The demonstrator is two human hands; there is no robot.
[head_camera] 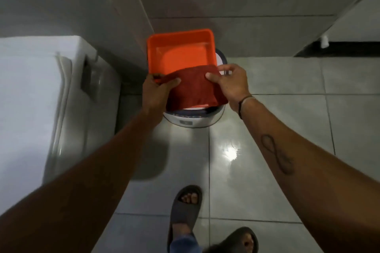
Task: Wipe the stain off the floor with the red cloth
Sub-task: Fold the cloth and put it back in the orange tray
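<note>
Where basin (181, 39) ends, red cloth (193, 88) between pinching hands.

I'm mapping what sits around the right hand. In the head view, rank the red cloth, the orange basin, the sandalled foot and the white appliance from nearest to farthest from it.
From the right hand:
1. Red cloth, pinched in its fingers.
2. Orange basin, just left and beyond.
3. Sandalled foot, below on the tiles.
4. White appliance, far left.

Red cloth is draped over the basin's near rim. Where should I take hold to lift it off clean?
Grip the red cloth at its two upper corners lying across the orange basin rim, coming from the near side. Left hand and right hand already pinch there; lifting up should free the hanging half.
</note>
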